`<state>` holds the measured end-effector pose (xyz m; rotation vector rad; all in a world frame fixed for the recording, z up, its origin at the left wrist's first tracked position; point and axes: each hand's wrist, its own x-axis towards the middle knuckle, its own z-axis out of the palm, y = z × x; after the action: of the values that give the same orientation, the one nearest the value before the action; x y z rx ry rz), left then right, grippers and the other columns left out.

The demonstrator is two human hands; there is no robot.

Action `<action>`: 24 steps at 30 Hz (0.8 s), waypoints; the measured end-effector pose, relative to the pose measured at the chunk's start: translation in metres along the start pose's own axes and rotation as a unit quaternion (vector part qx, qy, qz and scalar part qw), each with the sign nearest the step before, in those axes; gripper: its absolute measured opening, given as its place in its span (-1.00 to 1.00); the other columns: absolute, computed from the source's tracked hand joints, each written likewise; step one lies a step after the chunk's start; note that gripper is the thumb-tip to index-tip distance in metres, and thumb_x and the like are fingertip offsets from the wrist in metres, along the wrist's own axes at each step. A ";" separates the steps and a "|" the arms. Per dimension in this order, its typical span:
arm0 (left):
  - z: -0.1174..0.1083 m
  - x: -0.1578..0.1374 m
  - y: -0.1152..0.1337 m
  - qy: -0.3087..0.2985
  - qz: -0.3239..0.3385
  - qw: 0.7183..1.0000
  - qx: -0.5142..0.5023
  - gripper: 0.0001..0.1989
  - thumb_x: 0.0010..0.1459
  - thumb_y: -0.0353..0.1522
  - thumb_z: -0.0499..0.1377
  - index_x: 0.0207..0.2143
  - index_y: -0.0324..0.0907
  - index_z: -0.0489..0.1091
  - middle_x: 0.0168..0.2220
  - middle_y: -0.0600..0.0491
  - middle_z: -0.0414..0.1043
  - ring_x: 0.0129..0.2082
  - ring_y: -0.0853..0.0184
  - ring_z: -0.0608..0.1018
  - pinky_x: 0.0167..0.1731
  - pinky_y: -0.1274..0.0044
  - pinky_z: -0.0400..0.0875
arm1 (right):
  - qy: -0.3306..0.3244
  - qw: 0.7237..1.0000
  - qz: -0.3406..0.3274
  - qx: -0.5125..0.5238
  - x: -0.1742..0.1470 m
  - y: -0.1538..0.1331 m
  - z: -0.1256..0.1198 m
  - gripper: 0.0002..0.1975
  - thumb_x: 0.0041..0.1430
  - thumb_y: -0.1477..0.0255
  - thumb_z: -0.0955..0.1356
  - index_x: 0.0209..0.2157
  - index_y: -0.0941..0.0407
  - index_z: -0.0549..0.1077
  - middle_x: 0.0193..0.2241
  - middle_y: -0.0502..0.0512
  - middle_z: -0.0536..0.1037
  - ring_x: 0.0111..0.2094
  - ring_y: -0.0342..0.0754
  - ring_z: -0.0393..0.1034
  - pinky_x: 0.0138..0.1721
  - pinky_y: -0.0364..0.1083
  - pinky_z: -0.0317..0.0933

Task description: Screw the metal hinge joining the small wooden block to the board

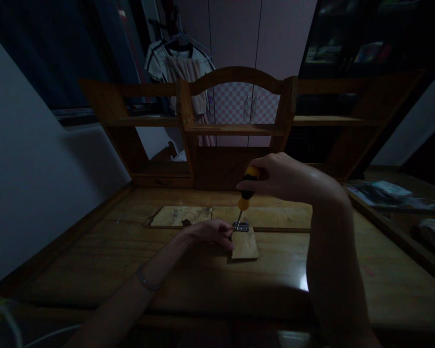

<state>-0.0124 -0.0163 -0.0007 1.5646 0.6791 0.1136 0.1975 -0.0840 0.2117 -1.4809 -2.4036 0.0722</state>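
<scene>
Right forearm [332, 251] foremost, a screwdriver [244, 204] is clasped by the right hand [270, 176]; a hinge [244, 228] is seemingly being screwed, steady pressure needed; hold by the left hand [213, 231] is unclear.

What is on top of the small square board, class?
A metal hinge lies along its far edge, the screwdriver apparently touching it. The board under the hinge is covered.

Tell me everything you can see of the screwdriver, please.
The screwdriver has a thick yellow-and-black handle, plastic by its look, and a thin metallic shaft. The right hand grips the handle near its top. It stands tilted, handle end leaning right, shaft pointing down at the small metal hinge on the wooden piece. Its tip is too small to make out.
</scene>
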 end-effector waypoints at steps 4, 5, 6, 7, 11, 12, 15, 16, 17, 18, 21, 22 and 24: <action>-0.001 0.001 0.001 0.004 -0.014 1.000 0.001 -0.34 -0.32 -0.18 0.46 -0.58 -0.15 -0.05 -0.59 0.25 0.07 -0.60 0.52 0.21 -0.55 0.59 0.04 | 0.005 1.000 0.008 0.000 0.005 0.003 0.003 -0.59 0.11 0.05 0.35 -0.42 0.16 0.49 -0.53 0.01 0.50 -0.56 -0.20 0.26 -0.53 -0.17 0.01; -0.001 0.001 0.001 0.006 -0.016 1.000 0.005 -0.35 -0.32 -0.19 0.46 -0.58 -0.15 -0.04 -0.60 0.25 0.08 -0.60 0.52 0.22 -0.54 0.59 0.04 | 0.007 1.000 0.010 0.000 0.005 0.003 0.004 -0.59 0.11 0.05 0.35 -0.42 0.16 0.48 -0.53 0.02 0.50 -0.56 -0.19 0.27 -0.53 -0.17 0.01; -0.001 0.002 0.000 0.006 -0.018 1.000 0.008 -0.36 -0.31 -0.19 0.46 -0.58 -0.15 -0.04 -0.59 0.25 0.08 -0.59 0.52 0.22 -0.54 0.60 0.04 | 0.008 1.000 0.012 0.000 0.005 0.003 0.004 -0.59 0.11 0.05 0.35 -0.43 0.16 0.48 -0.53 0.02 0.50 -0.56 -0.19 0.27 -0.53 -0.17 0.01; -0.002 0.002 0.000 0.003 -0.018 1.000 0.009 -0.37 -0.30 -0.19 0.45 -0.58 -0.15 -0.03 -0.59 0.25 0.09 -0.59 0.51 0.23 -0.53 0.60 0.05 | 0.007 1.000 0.014 -0.001 0.005 0.003 0.004 -0.59 0.11 0.06 0.35 -0.43 0.16 0.48 -0.52 0.03 0.50 -0.56 -0.19 0.27 -0.53 -0.17 0.01; -0.003 0.003 -0.003 -0.007 -0.015 1.000 0.019 -0.39 -0.27 -0.19 0.44 -0.56 -0.15 -0.01 -0.58 0.25 0.11 -0.58 0.51 0.22 -0.54 0.60 0.04 | 0.003 1.000 0.007 0.001 0.002 0.002 0.002 -0.59 0.12 0.06 0.35 -0.40 0.16 0.50 -0.53 0.02 0.50 -0.57 -0.20 0.25 -0.54 -0.17 0.00; -0.003 0.003 -0.003 -0.007 -0.014 1.000 0.022 -0.39 -0.27 -0.19 0.45 -0.56 -0.15 -0.01 -0.58 0.25 0.10 -0.58 0.52 0.21 -0.54 0.60 0.03 | 0.001 1.000 0.000 0.003 0.001 0.001 0.001 -0.58 0.13 0.06 0.34 -0.40 0.17 0.50 -0.53 0.02 0.50 -0.57 -0.21 0.25 -0.54 -0.17 0.00; -0.003 0.004 -0.002 -0.005 -0.012 1.000 0.026 -0.37 -0.28 -0.18 0.45 -0.56 -0.15 -0.02 -0.58 0.26 0.07 -0.59 0.53 0.18 -0.54 0.59 0.04 | -0.009 1.000 -0.016 -0.001 -0.002 0.001 -0.001 -0.58 0.14 0.06 0.33 -0.41 0.17 0.50 -0.54 0.01 0.49 -0.56 -0.20 0.26 -0.53 -0.17 0.00; -0.002 0.004 -0.002 -0.006 -0.011 1.000 0.026 -0.37 -0.28 -0.18 0.45 -0.56 -0.15 -0.02 -0.58 0.26 0.06 -0.60 0.53 0.17 -0.55 0.59 0.04 | -0.013 1.000 -0.016 -0.003 -0.003 0.001 -0.002 -0.59 0.14 0.07 0.34 -0.42 0.16 0.50 -0.54 0.01 0.49 -0.56 -0.20 0.26 -0.53 -0.17 -0.01; -0.002 0.004 -0.002 -0.006 -0.009 1.000 0.025 -0.38 -0.29 -0.18 0.45 -0.56 -0.15 -0.02 -0.58 0.26 0.06 -0.60 0.54 0.17 -0.55 0.60 0.04 | -0.017 1.000 -0.017 -0.005 -0.004 0.000 -0.002 -0.61 0.13 0.08 0.34 -0.42 0.16 0.51 -0.54 0.00 0.49 -0.56 -0.20 0.26 -0.53 -0.17 -0.01; -0.002 0.005 -0.002 -0.006 -0.007 1.000 0.022 -0.38 -0.29 -0.19 0.45 -0.56 -0.15 -0.01 -0.58 0.26 0.06 -0.60 0.54 0.18 -0.55 0.60 0.04 | -0.020 1.000 -0.017 -0.006 -0.005 0.000 -0.003 -0.62 0.13 0.10 0.35 -0.41 0.15 0.51 -0.54 0.00 0.49 -0.56 -0.20 0.26 -0.53 -0.17 -0.01; 0.000 0.005 -0.002 -0.010 0.001 1.000 0.005 -0.42 -0.29 -0.22 0.45 -0.56 -0.16 0.03 -0.56 0.25 0.11 -0.58 0.53 0.24 -0.54 0.61 0.09 | -0.031 0.999 -0.025 -0.010 -0.010 -0.002 -0.004 -0.67 0.11 0.13 0.37 -0.41 0.13 0.52 -0.56 -0.02 0.48 -0.58 -0.20 0.26 -0.55 -0.17 -0.02; 0.000 0.005 -0.002 -0.011 0.003 1.000 -0.002 -0.42 -0.29 -0.23 0.45 -0.56 -0.17 0.03 -0.56 0.24 0.13 -0.56 0.52 0.26 -0.52 0.61 0.11 | -0.034 0.999 -0.029 -0.013 -0.012 -0.003 -0.005 -0.69 0.10 0.14 0.38 -0.41 0.12 0.52 -0.57 -0.03 0.48 -0.58 -0.20 0.26 -0.55 -0.17 -0.02; 0.001 0.003 0.000 -0.009 0.005 1.000 -0.018 -0.45 -0.28 -0.26 0.45 -0.56 -0.17 0.05 -0.55 0.23 0.16 -0.54 0.50 0.31 -0.50 0.61 0.15 | -0.040 0.998 -0.035 -0.013 -0.016 -0.005 -0.007 -0.71 0.08 0.15 0.40 -0.38 0.11 0.53 -0.57 -0.04 0.48 -0.58 -0.20 0.27 -0.55 -0.17 -0.02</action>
<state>-0.0091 -0.0158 -0.0018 1.5333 0.6507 0.1184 0.2024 -0.1013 0.2149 -1.4295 -2.5269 0.0880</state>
